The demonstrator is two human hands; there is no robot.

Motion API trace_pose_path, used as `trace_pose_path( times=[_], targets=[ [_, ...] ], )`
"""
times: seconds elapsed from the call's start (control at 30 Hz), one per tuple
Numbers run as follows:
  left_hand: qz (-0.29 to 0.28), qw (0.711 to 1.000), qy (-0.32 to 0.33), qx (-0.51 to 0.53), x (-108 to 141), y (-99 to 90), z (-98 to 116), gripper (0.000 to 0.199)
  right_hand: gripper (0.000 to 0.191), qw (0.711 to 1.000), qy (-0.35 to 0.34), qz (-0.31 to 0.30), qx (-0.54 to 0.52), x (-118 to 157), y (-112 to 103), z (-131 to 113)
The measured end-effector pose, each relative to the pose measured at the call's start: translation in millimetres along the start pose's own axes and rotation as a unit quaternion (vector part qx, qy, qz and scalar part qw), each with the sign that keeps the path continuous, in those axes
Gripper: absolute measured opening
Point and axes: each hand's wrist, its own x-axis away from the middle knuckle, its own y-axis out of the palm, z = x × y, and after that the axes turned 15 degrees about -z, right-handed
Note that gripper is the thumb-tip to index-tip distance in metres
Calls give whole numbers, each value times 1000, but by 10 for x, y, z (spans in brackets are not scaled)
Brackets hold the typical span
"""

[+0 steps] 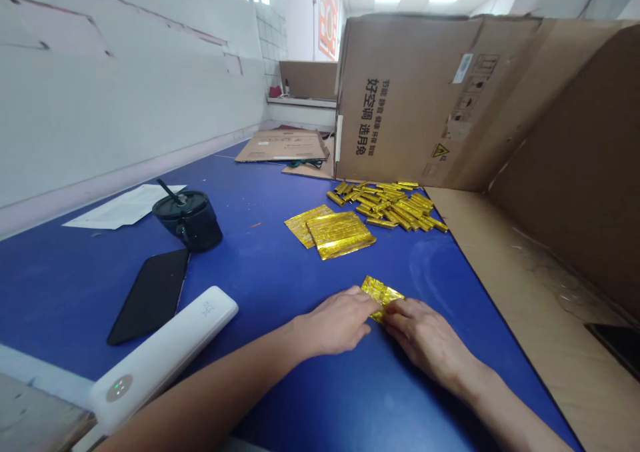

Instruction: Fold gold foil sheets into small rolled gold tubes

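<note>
A small piece of gold foil (pixel 381 297) lies on the blue table top (pixel 250 292), partly folded and partly covered by my fingers. My left hand (pixel 335 322) presses on its left edge, and my right hand (pixel 425 339) holds its lower right side, so the two sets of fingertips nearly meet. Farther ahead, two flat gold foil packets (pixel 340 234) overlap. Beyond them is a loose pile of rolled gold foil sticks (pixel 390 205), out of reach of both hands.
Left of my hands are a white oblong device (pixel 165 352), a black phone (pixel 150 297), a dark tumbler with a straw (pixel 189 220) and papers (pixel 125 207). A large cardboard box panel (pixel 400 99) stands behind the pile, and flattened cardboard (pixel 283 145) lies beyond.
</note>
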Motion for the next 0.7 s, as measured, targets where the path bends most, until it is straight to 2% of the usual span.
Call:
trace_pose_path(
  times=[0.1,0.3,0.47,0.7],
  targets=[
    [15,1000,1,16,-16,17,-34,31,22,999,-6,33,21,14,19,-10],
    [24,1000,-3,2,-52,46,-39,13,23,998,-2,54,37,16,104,-31],
    [32,999,-31,-29,-83,67,-31,5,22,996,9,78,-31,-26,148,13],
    [47,995,-34,-86,-143,145,-64,15,22,995,13,56,-85,-12,107,30]
  ],
)
